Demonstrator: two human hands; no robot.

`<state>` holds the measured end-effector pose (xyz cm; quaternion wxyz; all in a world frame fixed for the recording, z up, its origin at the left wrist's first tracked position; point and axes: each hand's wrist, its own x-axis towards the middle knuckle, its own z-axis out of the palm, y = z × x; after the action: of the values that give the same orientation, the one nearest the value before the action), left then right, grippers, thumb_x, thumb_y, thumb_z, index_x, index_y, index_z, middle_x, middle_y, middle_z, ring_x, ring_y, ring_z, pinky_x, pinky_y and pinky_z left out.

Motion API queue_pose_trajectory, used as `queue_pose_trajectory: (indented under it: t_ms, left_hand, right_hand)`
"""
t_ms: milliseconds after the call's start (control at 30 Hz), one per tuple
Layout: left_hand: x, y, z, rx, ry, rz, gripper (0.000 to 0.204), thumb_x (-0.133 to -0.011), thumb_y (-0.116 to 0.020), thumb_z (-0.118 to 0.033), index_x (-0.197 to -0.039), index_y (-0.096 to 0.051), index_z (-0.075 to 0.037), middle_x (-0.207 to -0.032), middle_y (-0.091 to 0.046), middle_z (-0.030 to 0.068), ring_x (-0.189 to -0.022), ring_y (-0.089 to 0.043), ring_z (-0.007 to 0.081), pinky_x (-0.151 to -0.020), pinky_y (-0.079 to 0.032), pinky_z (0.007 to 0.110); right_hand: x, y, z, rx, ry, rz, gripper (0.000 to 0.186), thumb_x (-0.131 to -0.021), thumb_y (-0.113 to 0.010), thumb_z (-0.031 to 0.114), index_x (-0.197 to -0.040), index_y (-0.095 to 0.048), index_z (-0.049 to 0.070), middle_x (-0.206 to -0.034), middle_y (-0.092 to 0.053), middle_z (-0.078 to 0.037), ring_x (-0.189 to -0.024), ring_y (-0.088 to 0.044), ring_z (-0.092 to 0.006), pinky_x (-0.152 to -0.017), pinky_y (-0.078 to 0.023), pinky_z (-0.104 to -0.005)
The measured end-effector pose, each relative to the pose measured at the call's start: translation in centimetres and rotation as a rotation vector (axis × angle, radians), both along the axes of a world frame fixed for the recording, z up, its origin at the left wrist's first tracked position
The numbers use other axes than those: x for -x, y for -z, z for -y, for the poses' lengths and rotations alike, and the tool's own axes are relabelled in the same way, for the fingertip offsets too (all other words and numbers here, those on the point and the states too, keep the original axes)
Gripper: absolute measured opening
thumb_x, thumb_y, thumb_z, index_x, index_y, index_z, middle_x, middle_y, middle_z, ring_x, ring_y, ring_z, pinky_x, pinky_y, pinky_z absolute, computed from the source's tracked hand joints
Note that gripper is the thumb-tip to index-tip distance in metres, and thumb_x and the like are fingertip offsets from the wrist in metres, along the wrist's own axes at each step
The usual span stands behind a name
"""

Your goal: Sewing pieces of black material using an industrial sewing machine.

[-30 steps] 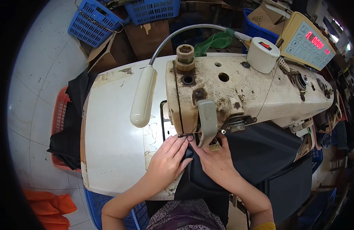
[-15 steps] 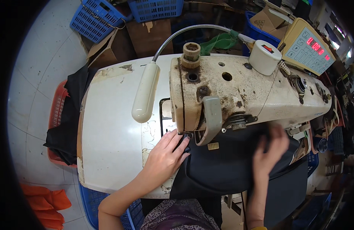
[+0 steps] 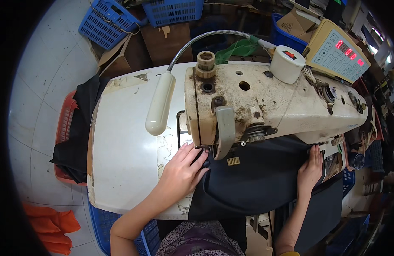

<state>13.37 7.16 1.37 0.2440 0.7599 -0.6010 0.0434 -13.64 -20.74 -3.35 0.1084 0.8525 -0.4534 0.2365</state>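
A worn cream sewing machine (image 3: 273, 106) stands on a white table (image 3: 124, 162). Dark navy fabric (image 3: 252, 179) lies under its arm and hangs over the table's near edge. My left hand (image 3: 182, 170) rests flat on the fabric's left edge, fingers spread, fingertips right by the needle area. My right hand (image 3: 310, 170) lies on the fabric's far right end, beside the base of the machine, fingers pointing away from me. Neither hand grips anything that I can see.
A white gooseneck lamp (image 3: 159, 104) hangs over the table's left half. A red crate (image 3: 62, 128) with black cloth (image 3: 79, 128) sits at the left. Blue baskets (image 3: 105, 21) and cardboard stand behind. A yellow control panel (image 3: 337, 53) is at the upper right.
My right hand left the needle area and slid far right along the fabric to the machine's base. My left hand stayed near the presser foot, shifting slightly.
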Motion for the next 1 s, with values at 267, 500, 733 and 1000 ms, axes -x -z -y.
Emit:
queue_pose_trajectory:
  t_ms: [267, 500, 733, 1000]
  left_hand:
    - [0.7, -0.7, -0.5, -0.031, 0.017, -0.013, 0.039, -0.082, -0.073, -0.014, -0.117, -0.065, 0.002, -0.122, -0.060, 0.0189, -0.119, -0.055, 0.0349, -0.108, -0.042, 0.047]
    - [0.6, -0.3, 0.0, 0.004, -0.022, -0.018, 0.037, -0.083, -0.071, -0.012, -0.117, -0.064, 0.002, -0.119, -0.060, 0.0189, -0.118, -0.055, 0.0353, -0.105, -0.043, 0.047]
    - [5.2, -0.7, -4.3, 0.097, -0.296, -0.824, 0.018, -0.088, -0.070, -0.011, -0.100, -0.063, 0.001, -0.090, -0.063, 0.0150, -0.083, -0.063, 0.0298, -0.077, -0.051, 0.037]
    - [12.4, -0.6, -6.5, 0.108, -0.215, -0.461, 0.043, -0.078, -0.073, 0.000, -0.120, -0.063, 0.001, -0.080, -0.060, 0.0110, -0.069, -0.060, 0.0237, -0.062, -0.050, 0.031]
  right_hand:
    - [-0.7, -1.7, -0.8, 0.076, -0.059, 0.115, 0.044, -0.088, -0.047, -0.006, -0.132, -0.054, -0.004, -0.138, -0.054, -0.022, -0.130, -0.050, -0.0371, -0.111, -0.037, -0.0461]
    - [-3.2, -5.6, -8.1, -0.194, -0.765, 0.325, 0.037, -0.086, -0.065, 0.006, -0.123, -0.060, 0.003, -0.124, -0.062, -0.016, -0.114, -0.059, -0.0348, -0.103, -0.043, -0.0488]
    - [-4.5, -3.9, -16.2, -0.362, -1.223, -0.015, 0.046, -0.080, -0.073, 0.024, -0.123, -0.064, 0.011, -0.129, -0.060, -0.011, -0.114, -0.060, -0.0247, -0.099, -0.046, -0.0454]
    - [-3.3, -1.3, -18.1, -0.198, -1.308, 0.029, 0.024, -0.085, -0.063, 0.014, -0.107, -0.073, 0.010, -0.123, -0.065, -0.007, -0.112, -0.063, -0.0217, -0.095, -0.048, -0.0390]
